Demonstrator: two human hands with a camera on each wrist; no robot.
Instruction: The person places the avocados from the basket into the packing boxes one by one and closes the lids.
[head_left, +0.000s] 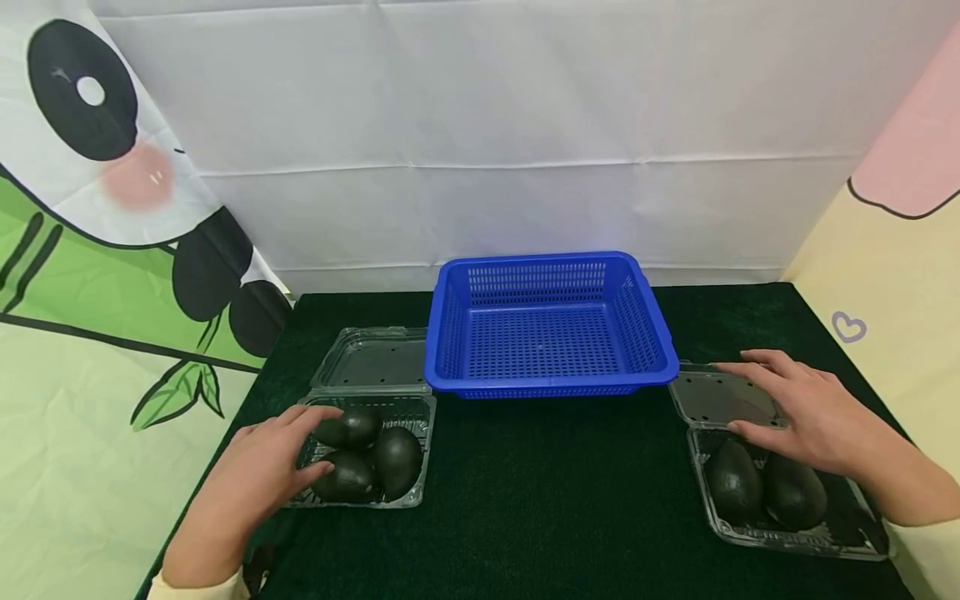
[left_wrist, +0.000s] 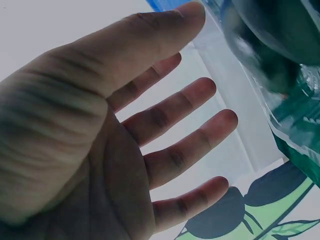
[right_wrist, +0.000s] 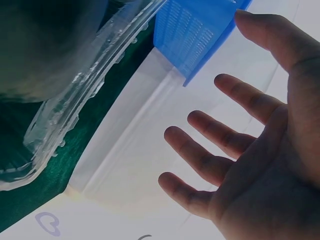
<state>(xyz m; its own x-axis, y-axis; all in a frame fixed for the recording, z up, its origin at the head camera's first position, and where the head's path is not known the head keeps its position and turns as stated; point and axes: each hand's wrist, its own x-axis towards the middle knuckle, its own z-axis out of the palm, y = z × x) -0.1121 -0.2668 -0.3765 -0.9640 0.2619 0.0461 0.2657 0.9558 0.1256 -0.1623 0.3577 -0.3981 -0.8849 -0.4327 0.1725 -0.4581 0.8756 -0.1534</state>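
Observation:
In the head view my left hand (head_left: 258, 467) hovers at the left side of a clear plastic clamshell box (head_left: 426, 492), thumb and fingers spread. Three dark avocados (head_left: 397, 461) lie in that box. The left wrist view shows the left palm bare, its fingers (left_wrist: 185, 155) parted. Over a second clear clamshell box (head_left: 795, 542) reaches my right hand (head_left: 810, 408), thumb and fingers apart, nothing between them. Two avocados (head_left: 797, 493) show inside this box; the hand and wrist hide part of it. In the right wrist view the right fingers (right_wrist: 200, 155) are loosely extended.
A blue plastic basket (head_left: 551, 387) stands at the back middle, between the two raised lids, the left lid (head_left: 375, 358) and the right lid (head_left: 723, 400). Dark green cloth (head_left: 540, 500) covers the table. White fabric (head_left: 525, 125) hangs behind, with printed cloth at both sides.

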